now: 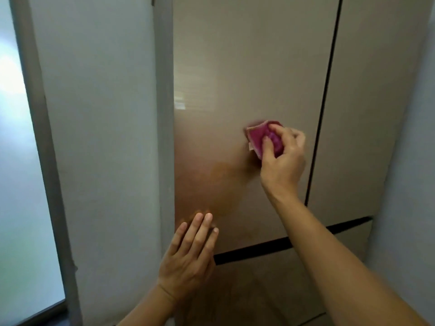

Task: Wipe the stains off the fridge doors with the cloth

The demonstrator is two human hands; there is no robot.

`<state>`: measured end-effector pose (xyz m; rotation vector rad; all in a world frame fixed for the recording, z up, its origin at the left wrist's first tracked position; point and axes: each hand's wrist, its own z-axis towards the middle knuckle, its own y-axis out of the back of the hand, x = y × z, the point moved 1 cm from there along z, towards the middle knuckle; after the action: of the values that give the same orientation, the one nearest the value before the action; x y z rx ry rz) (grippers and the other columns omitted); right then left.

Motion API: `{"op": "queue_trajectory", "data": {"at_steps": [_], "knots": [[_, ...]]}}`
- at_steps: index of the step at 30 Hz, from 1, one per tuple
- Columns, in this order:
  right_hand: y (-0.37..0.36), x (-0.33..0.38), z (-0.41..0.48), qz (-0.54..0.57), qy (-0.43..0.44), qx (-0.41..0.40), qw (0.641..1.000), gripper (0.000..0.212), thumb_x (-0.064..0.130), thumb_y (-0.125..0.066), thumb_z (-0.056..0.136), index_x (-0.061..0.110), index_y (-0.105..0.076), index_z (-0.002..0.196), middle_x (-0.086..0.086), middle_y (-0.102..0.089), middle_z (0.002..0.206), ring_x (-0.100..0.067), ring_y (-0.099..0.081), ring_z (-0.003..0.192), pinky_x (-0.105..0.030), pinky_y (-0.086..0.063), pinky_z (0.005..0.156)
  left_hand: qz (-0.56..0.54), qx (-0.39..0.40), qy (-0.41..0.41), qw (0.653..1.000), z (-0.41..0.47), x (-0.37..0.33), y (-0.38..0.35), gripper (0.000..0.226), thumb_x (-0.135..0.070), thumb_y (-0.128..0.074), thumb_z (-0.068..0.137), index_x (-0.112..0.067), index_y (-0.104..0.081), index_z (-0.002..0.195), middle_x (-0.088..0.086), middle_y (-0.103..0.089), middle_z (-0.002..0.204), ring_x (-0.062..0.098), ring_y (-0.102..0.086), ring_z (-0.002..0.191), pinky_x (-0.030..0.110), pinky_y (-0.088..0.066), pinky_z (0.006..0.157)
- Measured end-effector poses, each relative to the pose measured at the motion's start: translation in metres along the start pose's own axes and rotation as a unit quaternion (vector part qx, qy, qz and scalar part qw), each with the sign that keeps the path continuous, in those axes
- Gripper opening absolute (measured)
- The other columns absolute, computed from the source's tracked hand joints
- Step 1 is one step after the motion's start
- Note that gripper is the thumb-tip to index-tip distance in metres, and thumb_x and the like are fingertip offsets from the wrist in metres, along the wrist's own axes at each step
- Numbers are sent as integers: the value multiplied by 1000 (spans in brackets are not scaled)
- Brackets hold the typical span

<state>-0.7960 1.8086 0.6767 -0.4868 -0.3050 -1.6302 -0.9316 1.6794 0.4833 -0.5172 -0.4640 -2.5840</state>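
Magenta cloth (pixel 261 140) bunched in my right hand (pixel 282 158), fingers curled round it, pressed against left fridge door (pixel 235 67). Door seam (pixel 326 102) just right of that hand. My left hand (pixel 190 252) lower and leftward, fingers straight, tips against same door near its bottom edge. White wall (pixel 106 137) beyond left hand.

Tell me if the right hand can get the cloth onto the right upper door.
Probably yes: the right hand grips the cloth close to the seam, and nothing blocks the right door.
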Motion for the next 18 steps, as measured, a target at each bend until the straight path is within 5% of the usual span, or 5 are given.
{"op": "queue_trajectory", "data": {"at_steps": [2,5,8,12,18], "knots": [[-6,-9,-37,-10,57,29,998,23,16,-61,86,18,-66,108,5,-45,107,-19,-52,99,-16,-41,86,1,-6,-4,1000,-1,2,-3,51,-27,-51,86,-8,-49,133,17,-37,148,33,-28,142,47,-16,120],[28,-44,-105,-45,212,281,935,19,16,-67,81,20,-70,99,3,-54,102,-12,-50,96,-19,-45,82,6,-9,-5,1000,0,2,-5,51,-27,-50,87,-7,-48,134,17,-38,147,33,-30,141,46,-18,120],[65,-54,-107,-56,141,493,857,25,20,-73,76,32,-70,98,17,-61,94,-1,-57,87,-23,-49,74,3,-4,1,1000,1,0,-2,50,-26,-51,86,-7,-49,133,18,-39,147,34,-31,140,46,-19,119],[51,3,-16,54,57,208,975,21,18,-74,77,29,-64,92,11,-63,90,-5,-61,81,-21,-52,68,-4,30,15,999,2,-1,6,50,-25,-50,87,-8,-47,134,17,-33,150,33,-26,143,46,-16,120],[-19,32,-17,55,84,56,993,18,21,-67,83,18,-69,100,1,-49,102,-20,-53,97,-27,-46,86,-12,50,48,998,-18,-12,16,49,-16,-45,85,-7,-46,133,18,-35,148,33,-22,145,45,-13,121]]}}
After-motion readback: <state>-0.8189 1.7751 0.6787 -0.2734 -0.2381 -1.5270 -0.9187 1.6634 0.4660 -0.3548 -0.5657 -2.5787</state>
